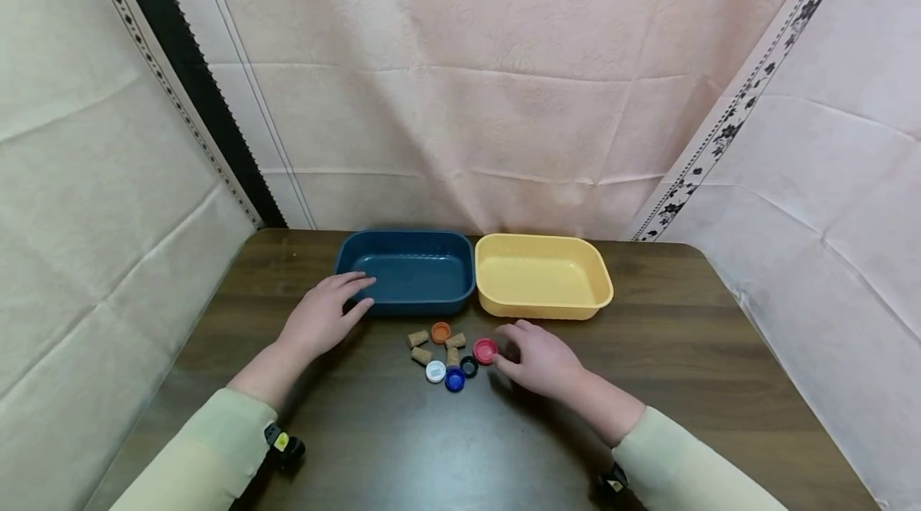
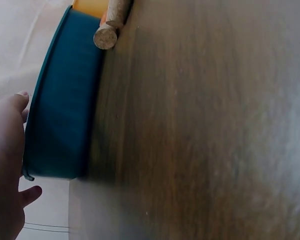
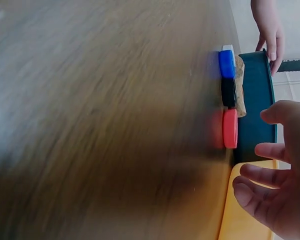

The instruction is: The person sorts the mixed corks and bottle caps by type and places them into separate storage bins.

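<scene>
My left hand [image 1: 327, 317] is at the left end of a dark blue bin [image 1: 404, 309], fingers loosely spread over its rim and holding nothing. To the right of a small group of bottle caps and corks, my right hand [image 1: 541, 359] hovers with fingers apart, the thumb close to a red cap [image 1: 485, 351]. Beside that cap lie a black cap [image 1: 468, 367], a blue cap [image 1: 455, 380] and a white cap [image 1: 435, 371]. Several corks [image 1: 421, 355] lie behind and among them, along with an orange cap [image 1: 440, 332]. In the right wrist view, the red cap [image 3: 230, 129] is apart from the fingers.
A yellow bin [image 1: 544, 311] stands right of the blue one, both at the back of the brown wooden table [image 1: 403, 447]. Light cloth [image 1: 460, 119] hangs behind the table and along both sides. Wrist cameras [image 1: 286, 447] are strapped at both sleeves.
</scene>
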### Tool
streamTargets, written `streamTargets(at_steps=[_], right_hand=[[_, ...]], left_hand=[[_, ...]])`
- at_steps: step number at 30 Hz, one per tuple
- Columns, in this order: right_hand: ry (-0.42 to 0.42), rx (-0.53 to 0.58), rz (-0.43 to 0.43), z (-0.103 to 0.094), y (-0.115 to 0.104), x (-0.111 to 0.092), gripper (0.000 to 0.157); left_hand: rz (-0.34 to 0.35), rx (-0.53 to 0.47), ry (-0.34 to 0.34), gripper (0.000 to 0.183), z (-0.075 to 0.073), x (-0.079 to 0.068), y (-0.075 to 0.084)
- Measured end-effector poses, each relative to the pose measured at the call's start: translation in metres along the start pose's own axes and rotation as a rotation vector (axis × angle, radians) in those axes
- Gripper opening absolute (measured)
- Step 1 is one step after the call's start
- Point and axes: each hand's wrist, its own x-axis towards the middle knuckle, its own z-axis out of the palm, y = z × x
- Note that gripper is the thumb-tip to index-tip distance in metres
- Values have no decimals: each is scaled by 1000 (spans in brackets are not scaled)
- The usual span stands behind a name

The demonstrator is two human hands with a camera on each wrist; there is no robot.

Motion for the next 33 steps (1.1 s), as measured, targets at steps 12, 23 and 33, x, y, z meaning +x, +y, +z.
streamTargets(at_steps=[12,23,33], right_hand=[[-14,-24,12,9,-7,13,47],[-38,-57,-14,16,-6,18,46],[-54,-55,-8,20,-8,21,44]], left_hand=[[111,175,-21,41,6,3,-7],[154,205,-28,38,8,3,-8],[170,211,-23,38,11,5,-10]])
